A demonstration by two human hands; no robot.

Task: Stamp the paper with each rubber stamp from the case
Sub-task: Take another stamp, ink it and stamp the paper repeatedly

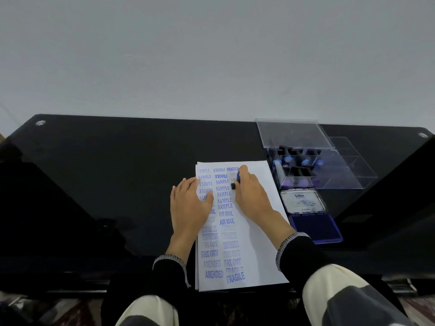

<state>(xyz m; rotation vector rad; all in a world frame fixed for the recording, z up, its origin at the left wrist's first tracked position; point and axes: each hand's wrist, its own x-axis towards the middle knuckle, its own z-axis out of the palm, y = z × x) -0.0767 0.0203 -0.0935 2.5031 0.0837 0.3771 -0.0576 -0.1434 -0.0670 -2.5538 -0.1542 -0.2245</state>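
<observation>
Two hands: left hand (191, 200) lies flat on paper (256, 250) (blue-stamped), right hand (250, 189) grips stamp (236, 181).

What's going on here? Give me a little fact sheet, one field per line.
Surface: black glossy table
Paper: white sheet, left part full of blue stamped words
Left hand: lies flat on the paper
Right hand: grips a rubber stamp against the paper near its top
Case: clear, lid open, more stamps inside
Ink pad: open, blue, right of the paper
</observation>
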